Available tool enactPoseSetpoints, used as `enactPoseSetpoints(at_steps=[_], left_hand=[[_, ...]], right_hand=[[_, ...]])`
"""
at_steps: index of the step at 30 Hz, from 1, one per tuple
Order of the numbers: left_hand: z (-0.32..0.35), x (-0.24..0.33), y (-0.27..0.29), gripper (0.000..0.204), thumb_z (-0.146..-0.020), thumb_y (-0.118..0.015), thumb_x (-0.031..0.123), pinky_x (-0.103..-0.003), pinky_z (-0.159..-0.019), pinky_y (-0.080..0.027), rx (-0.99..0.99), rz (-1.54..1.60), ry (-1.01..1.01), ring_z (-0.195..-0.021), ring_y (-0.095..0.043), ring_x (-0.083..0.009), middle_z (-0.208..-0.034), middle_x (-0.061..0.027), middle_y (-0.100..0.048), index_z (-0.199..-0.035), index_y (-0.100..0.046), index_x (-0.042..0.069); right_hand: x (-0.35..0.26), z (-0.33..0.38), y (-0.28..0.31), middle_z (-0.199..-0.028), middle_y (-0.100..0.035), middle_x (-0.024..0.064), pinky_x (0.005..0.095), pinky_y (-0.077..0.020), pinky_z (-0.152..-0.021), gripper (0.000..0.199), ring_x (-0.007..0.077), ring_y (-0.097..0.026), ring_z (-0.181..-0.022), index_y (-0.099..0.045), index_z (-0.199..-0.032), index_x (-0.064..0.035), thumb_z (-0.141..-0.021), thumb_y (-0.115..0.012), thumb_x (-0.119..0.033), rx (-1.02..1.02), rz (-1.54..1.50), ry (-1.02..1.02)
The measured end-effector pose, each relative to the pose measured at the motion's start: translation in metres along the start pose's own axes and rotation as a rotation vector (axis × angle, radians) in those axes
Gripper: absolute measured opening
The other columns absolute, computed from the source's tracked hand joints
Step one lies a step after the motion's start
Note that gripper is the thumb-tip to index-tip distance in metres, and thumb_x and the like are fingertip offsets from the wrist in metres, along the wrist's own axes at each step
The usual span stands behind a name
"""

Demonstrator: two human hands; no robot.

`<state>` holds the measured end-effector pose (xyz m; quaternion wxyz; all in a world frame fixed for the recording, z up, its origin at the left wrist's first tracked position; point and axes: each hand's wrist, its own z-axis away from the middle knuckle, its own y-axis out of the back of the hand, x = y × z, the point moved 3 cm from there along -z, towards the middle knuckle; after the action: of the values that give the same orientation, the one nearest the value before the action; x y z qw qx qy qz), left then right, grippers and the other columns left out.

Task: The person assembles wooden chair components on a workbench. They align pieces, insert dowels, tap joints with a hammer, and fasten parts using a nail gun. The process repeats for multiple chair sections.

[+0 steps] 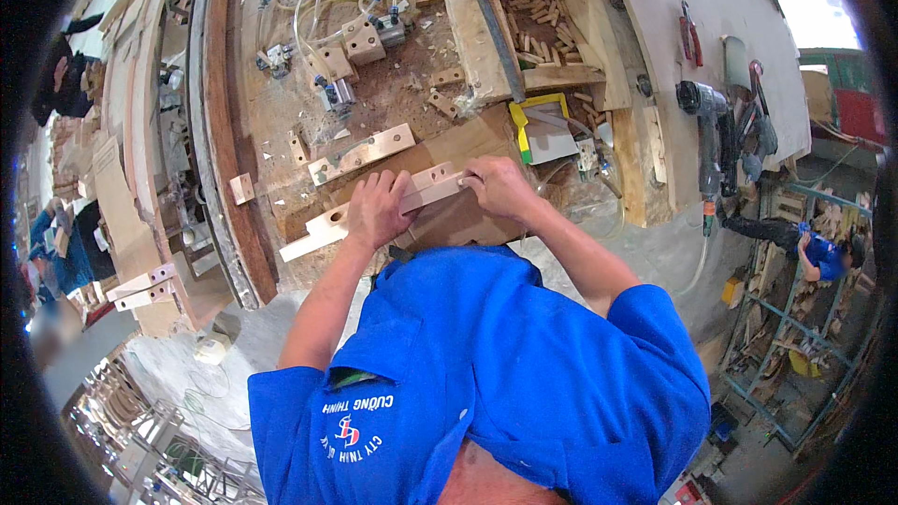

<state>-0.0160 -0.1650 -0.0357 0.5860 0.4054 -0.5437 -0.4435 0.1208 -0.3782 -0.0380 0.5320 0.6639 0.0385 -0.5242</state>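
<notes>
A long pale wooden slat (pixel 323 227) with notches and holes lies slanted across a brown wooden jig board (pixel 468 145) on the workbench. My left hand (pixel 379 210) is closed over the slat's middle. My right hand (pixel 496 185) pinches its upper right end. Both forearms come up from my blue shirt at the bottom of the view. The part of the slat under my left hand is hidden.
A second drilled slat (pixel 363 154) lies just beyond. Pneumatic clamps with clear tubing (pixel 327 47), a hammer (pixel 494 23), small wood blocks (pixel 538 14) and a yellow-edged tool (pixel 538 126) sit farther back. A power tool (pixel 711 131) hangs right. Another person in blue (pixel 823 252) crouches at right.
</notes>
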Motion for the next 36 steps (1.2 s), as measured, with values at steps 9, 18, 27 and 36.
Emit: enactPoseSetpoints(at_steps=[9, 18, 27, 36], left_hand=[[-0.002, 0.000, 0.006, 0.060, -0.076, -0.081, 0.035, -0.047, -0.081, -0.050, 0.055, 0.034, -0.036, -0.099, -0.061, -0.0329, -0.103, -0.0118, -0.060, -0.126, -0.058, 0.010], [-0.004, -0.006, 0.009, 0.065, -0.070, -0.084, 0.037, -0.046, -0.078, -0.050, -0.004, 0.014, -0.025, -0.097, -0.061, -0.0307, -0.102, -0.0102, -0.059, -0.125, -0.059, 0.012], [-0.012, -0.008, 0.008, 0.067, -0.068, -0.087, 0.040, -0.044, -0.073, -0.048, -0.037, 0.055, -0.029, -0.092, -0.062, -0.0282, -0.100, -0.0071, -0.060, -0.124, -0.062, 0.013], [-0.012, -0.010, 0.008, 0.067, -0.068, -0.087, 0.041, -0.043, -0.075, -0.048, -0.051, 0.079, 0.008, -0.093, -0.062, -0.0269, -0.100, -0.0057, -0.061, -0.124, -0.063, 0.014]], right_hand=[[0.015, -0.001, -0.025, -0.076, -0.073, 0.0125, 0.0398, -0.0556, -0.069, 0.026, 0.0239, -0.073, -0.076, -0.073, -0.092, -0.0021, -0.093, -0.076, -0.028, -0.075, -0.255, -0.510], [0.015, -0.139, 0.131, -0.090, -0.073, 0.0203, 0.0444, -0.0559, -0.076, 0.024, 0.0371, -0.073, -0.085, -0.071, -0.093, -0.0017, -0.092, -0.073, -0.026, 0.247, -0.033, -0.060], [0.063, -0.361, 0.304, -0.115, -0.071, 0.0193, 0.0485, -0.0562, -0.093, 0.022, 0.0365, -0.070, -0.110, -0.075, -0.112, -0.0122, -0.092, -0.066, -0.017, 0.469, 0.595, -0.087], [0.100, -0.408, 0.286, -0.128, -0.065, 0.0185, 0.0514, -0.0528, -0.101, 0.035, 0.0411, -0.063, -0.121, -0.072, -0.124, -0.0131, -0.091, -0.059, -0.010, 0.330, 0.825, -0.141]])
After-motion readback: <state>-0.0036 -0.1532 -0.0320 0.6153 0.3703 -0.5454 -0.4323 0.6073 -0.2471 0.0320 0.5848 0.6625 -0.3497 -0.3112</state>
